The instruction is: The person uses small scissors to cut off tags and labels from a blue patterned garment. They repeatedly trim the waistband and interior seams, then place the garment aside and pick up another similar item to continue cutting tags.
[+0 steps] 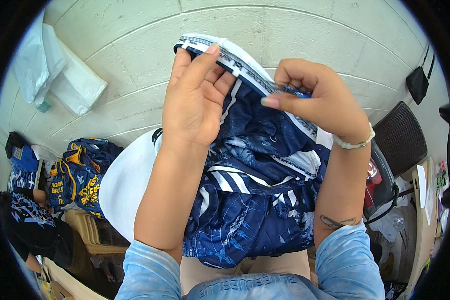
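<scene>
Navy sports garment (255, 220) w/ white stripes: bunched in front of wearer, bulk above lap, one edge lifted toward the wall (150, 30). Lifted edge = white-and-navy band (250, 72), dk. lettering along it, too sm. to read; another lettered strip on white lower in the folds. Paler blue streaky print on the navy fabric.

L hand (195, 105): grasping band, thumb on near side, fingers behind. R hand (325, 100): curled round sm. blue item (300, 92), mostly hidden, kind unclear; thumb at the band. Bead bracelet (355, 140) on R wrist.

Wearer's lt.-blue tie-dye tee (150, 272): tone-on-tone block letters across chest.

White counter (122, 187), curved edge, shows L of garment. Beyond it, navy-and-yellow clothing pile (87, 195), big yellow block caps, partly folded under. Far L: another person (32, 220), black top w/ multicol. graphic. Upper L: white plastic bags (75, 70) vs. wall. R side: dk. chair back (400, 137); blk. pouch (419, 82) hung by strap.
</scene>
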A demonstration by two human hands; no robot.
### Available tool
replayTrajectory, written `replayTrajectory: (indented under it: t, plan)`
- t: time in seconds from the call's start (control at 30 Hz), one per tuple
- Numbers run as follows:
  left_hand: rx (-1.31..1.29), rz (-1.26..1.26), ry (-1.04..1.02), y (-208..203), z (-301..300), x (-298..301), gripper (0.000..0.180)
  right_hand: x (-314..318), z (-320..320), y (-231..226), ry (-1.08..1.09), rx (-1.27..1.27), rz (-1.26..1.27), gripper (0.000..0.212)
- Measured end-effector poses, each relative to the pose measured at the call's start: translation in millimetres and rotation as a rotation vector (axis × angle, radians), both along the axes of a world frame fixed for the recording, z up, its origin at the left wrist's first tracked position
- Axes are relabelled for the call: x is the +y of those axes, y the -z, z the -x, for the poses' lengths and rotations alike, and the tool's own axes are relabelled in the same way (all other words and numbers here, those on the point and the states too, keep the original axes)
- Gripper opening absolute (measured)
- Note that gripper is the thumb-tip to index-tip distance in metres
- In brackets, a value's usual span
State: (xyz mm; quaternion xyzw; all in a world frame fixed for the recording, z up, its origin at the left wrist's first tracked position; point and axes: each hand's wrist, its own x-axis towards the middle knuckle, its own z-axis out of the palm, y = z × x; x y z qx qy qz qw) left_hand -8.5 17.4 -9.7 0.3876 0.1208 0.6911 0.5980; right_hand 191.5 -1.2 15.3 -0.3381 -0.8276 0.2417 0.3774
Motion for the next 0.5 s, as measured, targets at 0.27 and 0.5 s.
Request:
replayTrajectory:
  t: [0.27,0.5]
  plan:
    - [0.090,-0.129,-0.053,-2,-8,-6,0.028,2,-22,-5,0.138,0.039,0.003,0.026]
    - [0.184,-0.221,-0.079,-7,-14,-18,0.033,-4,-9,-7,0.218,0.258,-0.095,0.027]
